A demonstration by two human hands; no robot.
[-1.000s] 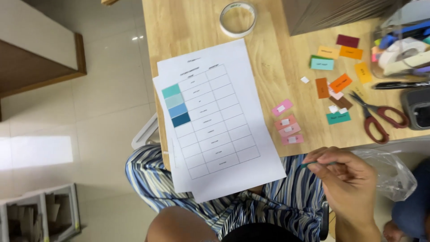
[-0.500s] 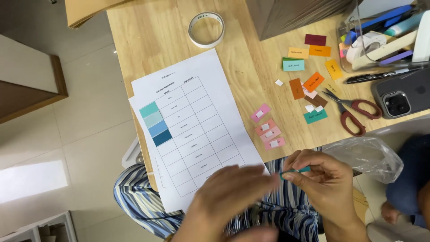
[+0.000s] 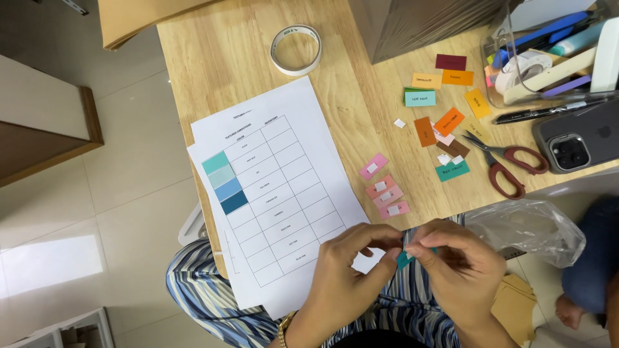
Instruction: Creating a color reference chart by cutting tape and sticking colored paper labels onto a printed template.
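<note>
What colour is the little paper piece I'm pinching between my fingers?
Teal. The small paper piece shows between the left hand and right hand in the head view, mostly covered.

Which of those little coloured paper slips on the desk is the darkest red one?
The maroon slip, farthest from the hands, lying at the top of the scattered group just above the orange slip. The others are orange, yellow, teal, brown or pink.

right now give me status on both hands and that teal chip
Left hand and right hand both pinching small teal paper chip at table edge. Chart sheet under left hand, four blue-green swatches filled. Pink chips lie just beyond, nothing blocking.
</note>
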